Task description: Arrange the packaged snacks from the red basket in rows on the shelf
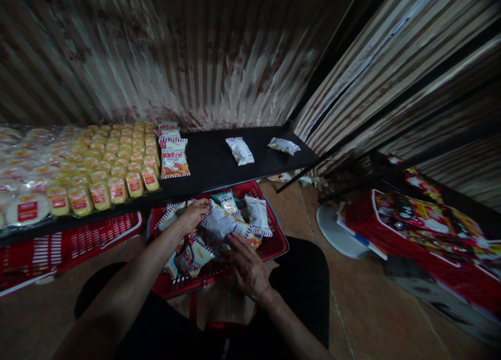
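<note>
My left hand (197, 213) pinches the upper left corner of a white and blue snack bag (220, 222), its printed back facing up. My right hand (248, 266) has its fingers stretched out, their tips at the lower edge of that bag; the thumb is hard to make out. Below both hands is a red plastic basket (278, 240) between my knees, filled with several snack bags. Among them are a red and white bag (194, 255), a teal bag (226, 201) and a white bag (258, 215) at the right side.
A black shelf (211, 159) runs behind the basket, carrying packaged yellow cakes (117, 189), an upright snack bag (174, 157) and two lying bags (240, 151). A red basket (78, 240) is under the shelf; another full basket (391, 235) and a white stool (340, 232) are right.
</note>
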`<action>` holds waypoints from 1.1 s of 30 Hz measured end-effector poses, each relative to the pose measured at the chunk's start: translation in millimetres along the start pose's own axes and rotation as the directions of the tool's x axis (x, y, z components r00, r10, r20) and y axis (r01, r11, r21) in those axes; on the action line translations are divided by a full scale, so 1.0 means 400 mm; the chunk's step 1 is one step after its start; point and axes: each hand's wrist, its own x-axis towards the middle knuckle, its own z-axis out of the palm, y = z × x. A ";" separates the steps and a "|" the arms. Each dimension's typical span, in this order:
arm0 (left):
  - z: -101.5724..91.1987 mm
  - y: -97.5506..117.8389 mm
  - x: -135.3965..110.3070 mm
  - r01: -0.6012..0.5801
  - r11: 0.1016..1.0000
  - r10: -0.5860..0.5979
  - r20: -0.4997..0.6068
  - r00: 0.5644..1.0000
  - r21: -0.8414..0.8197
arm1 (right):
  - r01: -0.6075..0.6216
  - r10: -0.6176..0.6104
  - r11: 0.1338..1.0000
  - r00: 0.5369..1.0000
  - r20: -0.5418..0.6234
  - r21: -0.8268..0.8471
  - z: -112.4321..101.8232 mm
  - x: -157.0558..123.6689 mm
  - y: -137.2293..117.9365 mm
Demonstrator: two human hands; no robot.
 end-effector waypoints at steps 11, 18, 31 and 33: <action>0.004 0.001 0.004 -0.048 0.998 0.048 -0.007 0.999 0.047 | 0.019 -0.028 0.991 0.998 -0.063 -0.135 0.000 0.012 -0.005; -0.003 -0.003 0.012 -0.038 0.992 0.042 -0.033 0.999 0.122 | 0.066 -0.069 0.997 0.995 -0.069 -0.038 -0.009 0.024 0.015; -0.022 0.004 0.018 0.153 0.975 -0.152 -0.015 0.988 0.159 | -0.012 0.007 1.000 0.973 -0.232 -0.022 -0.018 0.042 0.040; -0.023 0.010 0.018 0.169 0.978 -0.171 0.005 0.985 0.122 | -0.029 0.029 1.000 0.961 -0.274 0.002 -0.030 0.048 0.046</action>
